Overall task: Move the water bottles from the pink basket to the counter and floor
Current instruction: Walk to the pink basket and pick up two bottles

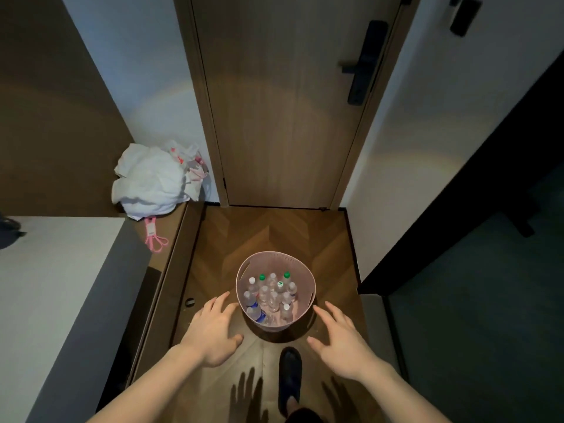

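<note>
Reaching for the basket, lower centre of frame.
My left hand [213,334] and right hand [341,343] hover spread, holding nothing; the packed bottles [271,296] could topple if I snag the pink basket [276,260].

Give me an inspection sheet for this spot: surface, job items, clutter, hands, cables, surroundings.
Surface: wooden herringbone floor; grey counter at left.
Job's things: pink basket upright on the floor, full of standing water bottles, white and green caps; none moved out yet.
Clutter: white plastic bag and pink strap on the wooden ledge beside the counter.
Hands: left hand and right hand open, fingers spread, either side of the basket, no grip.
Cables: nothing seen.
Surroundings: closed wooden door with black lock; black shoe near the basket.
</note>
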Tool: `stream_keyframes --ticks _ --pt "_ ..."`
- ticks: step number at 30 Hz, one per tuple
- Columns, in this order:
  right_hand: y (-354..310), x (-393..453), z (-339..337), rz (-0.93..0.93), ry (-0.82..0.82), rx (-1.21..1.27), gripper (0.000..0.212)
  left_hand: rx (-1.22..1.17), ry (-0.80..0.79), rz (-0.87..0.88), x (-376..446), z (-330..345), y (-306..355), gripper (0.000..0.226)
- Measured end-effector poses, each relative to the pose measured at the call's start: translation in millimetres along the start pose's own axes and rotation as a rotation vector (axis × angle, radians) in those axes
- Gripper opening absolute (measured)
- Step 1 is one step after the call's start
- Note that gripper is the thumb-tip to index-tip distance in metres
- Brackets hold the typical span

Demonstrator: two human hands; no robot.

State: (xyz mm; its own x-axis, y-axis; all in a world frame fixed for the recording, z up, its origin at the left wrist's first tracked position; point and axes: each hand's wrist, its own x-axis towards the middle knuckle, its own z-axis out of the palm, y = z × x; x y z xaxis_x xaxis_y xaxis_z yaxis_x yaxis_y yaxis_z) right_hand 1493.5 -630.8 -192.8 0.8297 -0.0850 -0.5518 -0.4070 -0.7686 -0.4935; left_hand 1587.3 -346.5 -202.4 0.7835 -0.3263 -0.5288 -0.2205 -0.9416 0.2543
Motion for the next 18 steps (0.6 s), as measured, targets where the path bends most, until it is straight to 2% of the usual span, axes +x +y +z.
stream_keyframes --ticks 7,10,14,18 --pt "10 127 -29 -0.042 -0.109 -0.063 0.077 -0.046 -0.078 -0.088 105 -12 20 0.081" --pt "15 173 -25 -0.001 -0.135 -0.083 0.072 -0.079 -0.119 -0.112 143 -4 23 0.078" --pt "36 235 -4 0.008 -0.162 -0.059 0.049 -0.076 -0.179 -0.111 206 21 13 0.079" --pt "50 288 18 0.038 -0.146 -0.004 0.015 -0.058 -0.252 -0.101 279 59 -6 0.075"
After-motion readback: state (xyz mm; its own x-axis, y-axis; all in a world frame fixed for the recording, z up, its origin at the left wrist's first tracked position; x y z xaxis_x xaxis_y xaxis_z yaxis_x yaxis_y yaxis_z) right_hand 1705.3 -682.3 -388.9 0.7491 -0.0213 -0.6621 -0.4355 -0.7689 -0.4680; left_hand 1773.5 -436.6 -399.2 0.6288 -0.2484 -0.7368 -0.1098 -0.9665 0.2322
